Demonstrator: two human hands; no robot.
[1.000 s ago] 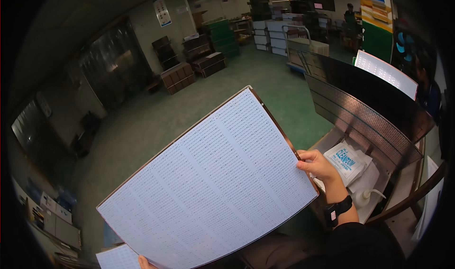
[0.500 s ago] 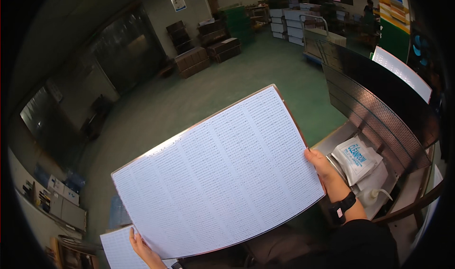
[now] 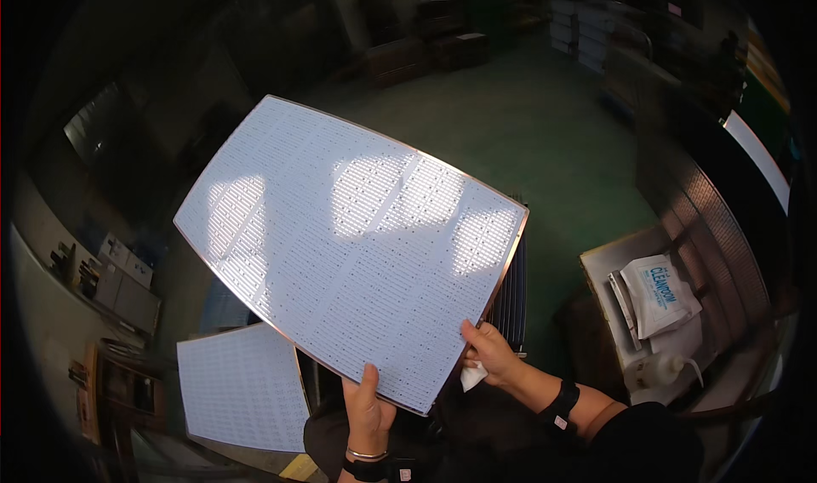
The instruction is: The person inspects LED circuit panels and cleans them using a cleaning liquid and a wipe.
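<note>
Both hands hold a large, thin white circuit board panel (image 3: pixel 357 253) with rows of fine dark marks and coppery edges. It is tilted, and bright light patches glare on its face. My left hand (image 3: pixel 368 411) grips the lower edge, thumb on the face. At the right edge near the lower corner, my right hand (image 3: pixel 492 353) clasps the panel with its thumb on top. A small white wipe (image 3: pixel 473 377) sticks out below the right hand's fingers. The fingers behind the panel are hidden. To the lower left lies a similar white panel (image 3: pixel 242 389).
On the right, a metal tray (image 3: pixel 608 313) carries a white plastic packet (image 3: pixel 659 296) and a squeeze bottle (image 3: pixel 655 370). Dark upright panels (image 3: pixel 715 228) stand behind it. A black slotted rack (image 3: pixel 511 300) shows beyond the held panel. Boxes and a grey cabinet (image 3: pixel 128 291) stand farther left.
The panel has turned clockwise and tipped, catching glare. My left hand has moved right along its lower edge, nearer my right hand. The wipe and the black rack now show.
</note>
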